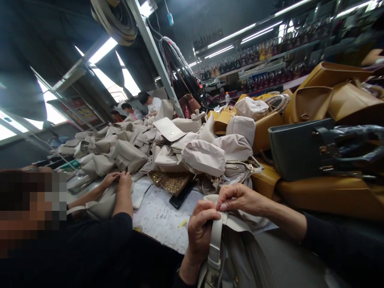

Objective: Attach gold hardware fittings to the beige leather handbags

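White table [160, 220] (speckled), phone [177, 201], beige bags [129, 156]

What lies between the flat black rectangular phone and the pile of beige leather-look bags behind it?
A heap of small gold-coloured pieces in an open brown tray lies between the phone and the bags, as the head view shows.

Strip lights [231, 35]: glared white overhead.
Windows [131, 82]: burned out at left.
Upper background: sank into dimness.
Wrapped handles [364, 138]: looked blurred and glossy.
Worktable [163, 224]: caught pale light.
Outer edges: appeared stretched.

Wall poster [78, 112] perhaps lettered; no text readable.
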`<move>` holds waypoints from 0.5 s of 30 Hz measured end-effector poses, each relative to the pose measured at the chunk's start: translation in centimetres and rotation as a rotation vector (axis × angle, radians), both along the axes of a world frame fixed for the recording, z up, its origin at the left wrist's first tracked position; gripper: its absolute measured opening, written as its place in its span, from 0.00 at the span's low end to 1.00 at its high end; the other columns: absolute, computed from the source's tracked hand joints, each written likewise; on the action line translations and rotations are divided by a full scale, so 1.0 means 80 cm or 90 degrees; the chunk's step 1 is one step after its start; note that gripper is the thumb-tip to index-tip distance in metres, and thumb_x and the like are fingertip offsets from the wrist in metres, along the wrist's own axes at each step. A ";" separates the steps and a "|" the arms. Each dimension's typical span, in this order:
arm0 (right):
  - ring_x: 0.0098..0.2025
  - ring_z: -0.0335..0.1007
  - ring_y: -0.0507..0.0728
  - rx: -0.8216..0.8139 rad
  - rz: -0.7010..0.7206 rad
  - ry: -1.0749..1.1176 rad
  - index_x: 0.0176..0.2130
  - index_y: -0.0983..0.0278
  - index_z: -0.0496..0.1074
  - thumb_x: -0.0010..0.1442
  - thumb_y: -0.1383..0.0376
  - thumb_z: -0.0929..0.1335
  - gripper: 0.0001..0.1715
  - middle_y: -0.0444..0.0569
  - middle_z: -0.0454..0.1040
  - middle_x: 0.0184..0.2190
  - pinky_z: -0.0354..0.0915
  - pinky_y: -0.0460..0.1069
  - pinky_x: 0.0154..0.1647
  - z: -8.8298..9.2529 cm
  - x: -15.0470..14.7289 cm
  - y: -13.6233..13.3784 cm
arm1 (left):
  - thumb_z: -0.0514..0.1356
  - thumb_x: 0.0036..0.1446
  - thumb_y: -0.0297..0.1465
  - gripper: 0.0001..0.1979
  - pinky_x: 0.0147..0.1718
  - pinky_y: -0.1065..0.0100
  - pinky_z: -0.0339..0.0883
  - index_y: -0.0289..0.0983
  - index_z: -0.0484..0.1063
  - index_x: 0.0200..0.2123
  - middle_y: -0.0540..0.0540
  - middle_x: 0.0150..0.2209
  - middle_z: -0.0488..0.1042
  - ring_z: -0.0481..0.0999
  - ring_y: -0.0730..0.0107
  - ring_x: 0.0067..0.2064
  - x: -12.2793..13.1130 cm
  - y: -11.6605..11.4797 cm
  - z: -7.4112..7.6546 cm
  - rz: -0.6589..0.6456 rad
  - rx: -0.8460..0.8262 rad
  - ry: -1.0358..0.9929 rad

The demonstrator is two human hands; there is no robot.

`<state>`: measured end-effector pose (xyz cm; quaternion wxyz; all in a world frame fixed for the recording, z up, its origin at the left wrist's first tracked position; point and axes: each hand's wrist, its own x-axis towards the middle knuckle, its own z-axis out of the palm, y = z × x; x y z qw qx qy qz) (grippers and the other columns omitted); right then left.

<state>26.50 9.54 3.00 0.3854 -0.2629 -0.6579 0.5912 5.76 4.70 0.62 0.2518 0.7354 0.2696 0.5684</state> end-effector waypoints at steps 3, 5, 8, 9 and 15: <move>0.37 0.71 0.55 0.013 -0.020 0.001 0.36 0.62 0.85 0.58 0.48 0.77 0.20 0.48 0.76 0.32 0.65 0.49 0.41 -0.008 -0.003 0.000 | 0.66 0.61 0.23 0.06 0.41 0.67 0.72 0.39 0.78 0.39 0.47 0.39 0.72 0.76 0.68 0.40 0.000 0.001 -0.002 0.005 0.004 0.000; 0.37 0.70 0.56 0.008 -0.022 0.004 0.36 0.62 0.85 0.58 0.47 0.77 0.20 0.48 0.76 0.32 0.65 0.49 0.41 -0.010 -0.004 -0.001 | 0.66 0.61 0.22 0.07 0.41 0.67 0.72 0.39 0.78 0.40 0.48 0.39 0.72 0.76 0.69 0.40 0.000 0.001 -0.003 0.005 0.010 0.002; 0.37 0.69 0.56 0.009 -0.017 -0.014 0.35 0.61 0.85 0.57 0.47 0.77 0.21 0.48 0.75 0.31 0.64 0.49 0.40 -0.008 -0.003 -0.002 | 0.66 0.61 0.22 0.08 0.42 0.66 0.73 0.40 0.79 0.40 0.48 0.39 0.72 0.77 0.68 0.41 0.000 0.000 -0.003 0.011 0.017 0.005; 0.37 0.69 0.56 0.014 -0.018 -0.022 0.36 0.61 0.85 0.57 0.46 0.77 0.21 0.48 0.75 0.31 0.64 0.49 0.40 -0.006 -0.003 -0.003 | 0.66 0.61 0.22 0.08 0.41 0.66 0.73 0.40 0.79 0.40 0.48 0.39 0.72 0.77 0.68 0.41 0.000 0.000 -0.003 0.012 0.018 0.005; 0.35 0.70 0.56 0.114 -0.036 -0.092 0.36 0.60 0.85 0.62 0.44 0.73 0.23 0.48 0.74 0.31 0.64 0.50 0.39 0.010 -0.001 -0.003 | 0.66 0.61 0.23 0.06 0.41 0.66 0.73 0.40 0.80 0.39 0.47 0.39 0.72 0.77 0.68 0.41 0.002 0.003 -0.002 0.019 0.014 0.007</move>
